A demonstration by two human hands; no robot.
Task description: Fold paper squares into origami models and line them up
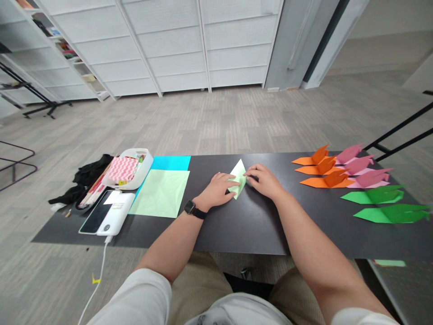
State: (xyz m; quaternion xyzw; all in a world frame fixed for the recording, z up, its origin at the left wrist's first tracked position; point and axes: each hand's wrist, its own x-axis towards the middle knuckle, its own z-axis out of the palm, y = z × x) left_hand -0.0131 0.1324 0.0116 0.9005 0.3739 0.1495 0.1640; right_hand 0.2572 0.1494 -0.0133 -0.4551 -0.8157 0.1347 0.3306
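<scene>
A folded sheet of light green origami paper (238, 174) lies on the dark table, its pointed end facing away from me. My left hand (219, 188) rests on its left side, fingers stretched out and spread over the sheet. At the right edge, my right hand (262, 180) has its fingers curled in, with thumb and fingertips closed on the paper; part of that edge is hidden by them. Left of my hands lie flat light green sheets (162, 192), partly over blue sheets (172, 162).
Folded paper cranes stand at the right: orange (326, 181), pink (368, 178) and green (392, 214). At the left are a white box (146, 164), a black cloth (89, 169), a phone (94, 216) and a white power bank (117, 216) with a cable (103, 262) hanging off the edge.
</scene>
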